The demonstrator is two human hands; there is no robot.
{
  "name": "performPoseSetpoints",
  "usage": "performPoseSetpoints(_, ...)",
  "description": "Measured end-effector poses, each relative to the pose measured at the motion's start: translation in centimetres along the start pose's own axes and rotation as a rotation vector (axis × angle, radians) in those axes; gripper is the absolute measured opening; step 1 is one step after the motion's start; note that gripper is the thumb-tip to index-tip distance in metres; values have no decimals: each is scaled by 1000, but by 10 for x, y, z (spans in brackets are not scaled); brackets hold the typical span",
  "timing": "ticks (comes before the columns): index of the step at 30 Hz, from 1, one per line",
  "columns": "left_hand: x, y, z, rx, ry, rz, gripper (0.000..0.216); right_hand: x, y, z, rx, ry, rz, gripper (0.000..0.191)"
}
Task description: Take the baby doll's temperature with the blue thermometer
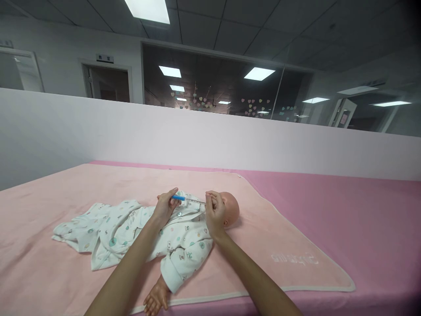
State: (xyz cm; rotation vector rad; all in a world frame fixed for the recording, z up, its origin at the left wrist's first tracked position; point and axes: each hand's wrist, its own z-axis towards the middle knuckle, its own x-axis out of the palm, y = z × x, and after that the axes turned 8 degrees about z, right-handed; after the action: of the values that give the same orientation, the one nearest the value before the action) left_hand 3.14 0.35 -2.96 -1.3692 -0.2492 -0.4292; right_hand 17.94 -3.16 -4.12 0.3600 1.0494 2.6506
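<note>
A baby doll (pixel 230 206) in a white patterned sleepsuit (pixel 138 232) lies on its back on a pale pink blanket (pixel 279 245), head to the right. My left hand (pixel 164 206) is closed on the blue end of a thin syringe-like tool (pixel 187 199) held level above the doll's chest. My right hand (pixel 214 213) is closed in a pinch at the tool's other end, right beside the doll's face. The doll's bare hand (pixel 157 299) sticks out of a sleeve near the front edge.
The blanket lies on a darker pink covered table (pixel 362 219). A white partition wall (pixel 197 136) runs along the far side. Behind it are glass panels with heart stickers and a doorway (pixel 108 83).
</note>
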Motion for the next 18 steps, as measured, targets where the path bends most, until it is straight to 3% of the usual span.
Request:
performPoseSetpoints(12, -2, 6, 6, 45, 16, -79, 25, 1, -1, -2, -47, -58, 18, 23)
performPoseSetpoints(18, -5, 8, 7, 86, 57, -10, 21, 2, 7, 1, 100, -38, 181, 24)
